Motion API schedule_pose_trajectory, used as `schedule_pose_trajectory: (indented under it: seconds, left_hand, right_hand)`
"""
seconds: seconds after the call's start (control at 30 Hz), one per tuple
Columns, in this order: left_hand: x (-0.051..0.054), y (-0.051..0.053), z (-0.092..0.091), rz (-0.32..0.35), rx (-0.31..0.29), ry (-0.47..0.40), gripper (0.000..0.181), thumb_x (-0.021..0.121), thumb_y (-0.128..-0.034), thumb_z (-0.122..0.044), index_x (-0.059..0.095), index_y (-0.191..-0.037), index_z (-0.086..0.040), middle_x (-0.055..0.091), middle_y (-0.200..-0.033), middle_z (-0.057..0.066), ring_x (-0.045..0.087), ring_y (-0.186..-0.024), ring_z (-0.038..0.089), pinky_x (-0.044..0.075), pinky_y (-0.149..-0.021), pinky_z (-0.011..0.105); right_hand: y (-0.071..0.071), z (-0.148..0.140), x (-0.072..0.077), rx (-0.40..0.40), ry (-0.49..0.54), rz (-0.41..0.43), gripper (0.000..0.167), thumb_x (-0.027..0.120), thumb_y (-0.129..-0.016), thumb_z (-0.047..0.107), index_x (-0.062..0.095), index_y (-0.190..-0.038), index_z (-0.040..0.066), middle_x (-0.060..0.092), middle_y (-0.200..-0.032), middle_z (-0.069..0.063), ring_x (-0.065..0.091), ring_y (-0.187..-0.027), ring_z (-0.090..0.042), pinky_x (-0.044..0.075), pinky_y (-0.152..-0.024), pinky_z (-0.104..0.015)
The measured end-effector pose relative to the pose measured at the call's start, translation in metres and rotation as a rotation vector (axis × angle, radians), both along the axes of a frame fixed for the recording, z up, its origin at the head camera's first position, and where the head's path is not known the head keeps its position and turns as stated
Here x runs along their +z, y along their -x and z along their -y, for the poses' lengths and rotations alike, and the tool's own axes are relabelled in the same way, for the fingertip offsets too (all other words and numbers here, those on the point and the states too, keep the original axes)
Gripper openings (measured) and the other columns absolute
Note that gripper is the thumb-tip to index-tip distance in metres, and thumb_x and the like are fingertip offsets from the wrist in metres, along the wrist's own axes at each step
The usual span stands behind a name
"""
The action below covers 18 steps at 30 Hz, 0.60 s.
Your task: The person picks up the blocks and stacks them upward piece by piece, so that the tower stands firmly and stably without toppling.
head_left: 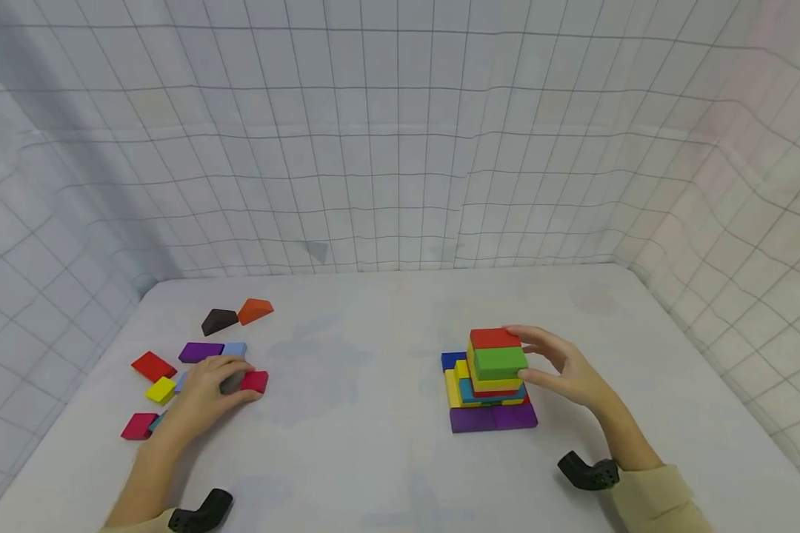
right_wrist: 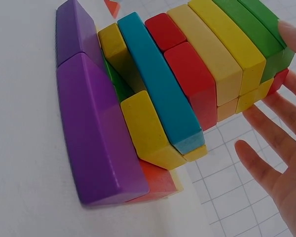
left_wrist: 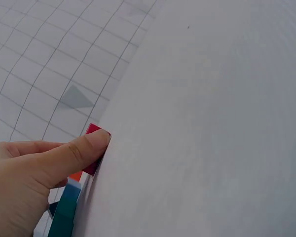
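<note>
My left hand point(head_left: 203, 394) pinches a red block point(head_left: 255, 381) between thumb and fingers at the left, beside scattered blocks. In the left wrist view the thumb lies across that red block point(left_wrist: 92, 168). A multicoloured block stack point(head_left: 483, 396) rises from a purple base at the right. Its upper part has a green block point(head_left: 500, 363) in front of a red one point(head_left: 495, 338). Fairly straight fingers of my right hand point(head_left: 570, 374) touch the top's right side. In the right wrist view, the thumb touches the green block point(right_wrist: 278, 61), with other fingers near the red and yellow blocks.
Around the left hand lie a purple block point(head_left: 201, 352), a yellow block point(head_left: 161, 390), red blocks point(head_left: 153, 366) and blue ones. Black point(head_left: 219, 320) and orange point(head_left: 255, 310) pieces lie farther back. Gridded white sheeting point(head_left: 400, 148) borders the white table point(head_left: 353, 459).
</note>
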<state>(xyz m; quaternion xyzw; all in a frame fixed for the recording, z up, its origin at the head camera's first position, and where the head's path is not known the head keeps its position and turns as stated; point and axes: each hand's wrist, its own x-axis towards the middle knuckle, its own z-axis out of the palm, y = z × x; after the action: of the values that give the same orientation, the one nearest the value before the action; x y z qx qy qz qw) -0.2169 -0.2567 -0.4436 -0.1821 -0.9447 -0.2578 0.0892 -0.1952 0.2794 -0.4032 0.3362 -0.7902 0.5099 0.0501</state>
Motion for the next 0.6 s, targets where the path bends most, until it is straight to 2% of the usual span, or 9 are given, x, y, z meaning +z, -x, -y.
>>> schedule_pose_trajectory:
  seconds: [0.07, 0.17, 0.23, 0.37, 0.43, 0.5, 0.6]
  left_hand:
    - [0.002, 0.003, -0.01, 0.015, 0.006, -0.031, 0.043, 0.076, -0.0733, -0.025, 0.062, -0.107, -0.003, 0.057, -0.112, 0.02, 0.044, -0.11, 0.039, 0.034, -0.092, 0.061]
    - [0.005, 0.009, -0.034, 0.023, -0.018, -0.099, 0.045, 0.075, -0.0757, -0.023, 0.059, -0.111, -0.001, 0.058, -0.111, 0.018, 0.049, -0.108, 0.035, 0.043, -0.087, 0.055]
    - [0.01, 0.014, -0.057, -0.008, -0.048, -0.159, 0.043, 0.075, -0.0759, -0.019, 0.058, -0.111, -0.001, 0.06, -0.108, 0.015, 0.053, -0.102, 0.031, 0.048, -0.083, 0.05]
    - [0.025, 0.021, -0.11, -0.174, -0.177, -0.292, 0.037, 0.077, -0.0721, -0.01, 0.061, -0.105, 0.0, 0.062, -0.098, 0.009, 0.056, -0.088, 0.021, 0.052, -0.074, 0.039]
    - [0.035, 0.022, -0.137, -0.233, -0.252, -0.358, 0.036, 0.077, -0.0717, -0.009, 0.062, -0.103, 0.0, 0.062, -0.096, 0.007, 0.056, -0.084, 0.018, 0.053, -0.072, 0.034]
    - [0.044, 0.021, -0.164, -0.239, -0.312, -0.413, 0.035, 0.076, -0.073, -0.009, 0.062, -0.103, 0.0, 0.062, -0.097, 0.007, 0.057, -0.084, 0.017, 0.052, -0.072, 0.03]
    - [0.057, 0.019, -0.2, -0.201, -0.367, -0.467, 0.033, 0.074, -0.0763, -0.011, 0.061, -0.105, 0.0, 0.062, -0.099, 0.007, 0.057, -0.085, 0.016, 0.052, -0.074, 0.027]
  right_hand:
    - [0.0, 0.0, 0.0, -0.007, -0.003, 0.007, 0.056, 0.06, -0.078, -0.01, 0.043, -0.131, -0.003, 0.047, -0.133, 0.003, 0.044, -0.12, -0.009, 0.042, -0.093, -0.023]
    - [0.0, 0.001, 0.0, -0.013, -0.009, 0.004, 0.057, 0.061, -0.077, -0.01, 0.043, -0.131, -0.003, 0.047, -0.133, 0.003, 0.044, -0.12, -0.009, 0.042, -0.093, -0.022]
    - [0.001, 0.001, 0.0, -0.011, -0.01, -0.003, 0.057, 0.061, -0.077, -0.01, 0.043, -0.13, -0.003, 0.047, -0.133, 0.003, 0.044, -0.12, -0.009, 0.042, -0.092, -0.022]
    - [0.001, 0.0, -0.001, 0.001, -0.003, -0.016, 0.057, 0.061, -0.076, -0.011, 0.043, -0.13, -0.004, 0.047, -0.133, 0.001, 0.044, -0.119, -0.01, 0.042, -0.092, -0.021]
    - [0.002, 0.0, -0.002, 0.003, -0.001, -0.015, 0.057, 0.061, -0.076, -0.011, 0.043, -0.13, -0.004, 0.047, -0.133, 0.001, 0.044, -0.12, -0.01, 0.042, -0.092, -0.022]
    - [0.002, 0.0, -0.002, 0.003, 0.0, -0.015, 0.057, 0.061, -0.076, -0.011, 0.043, -0.13, -0.004, 0.047, -0.133, 0.002, 0.044, -0.12, -0.01, 0.042, -0.092, -0.022]
    - [0.002, 0.001, -0.002, 0.005, 0.004, -0.017, 0.058, 0.061, -0.076, -0.012, 0.042, -0.13, -0.004, 0.047, -0.133, 0.001, 0.044, -0.12, -0.011, 0.042, -0.092, -0.022]
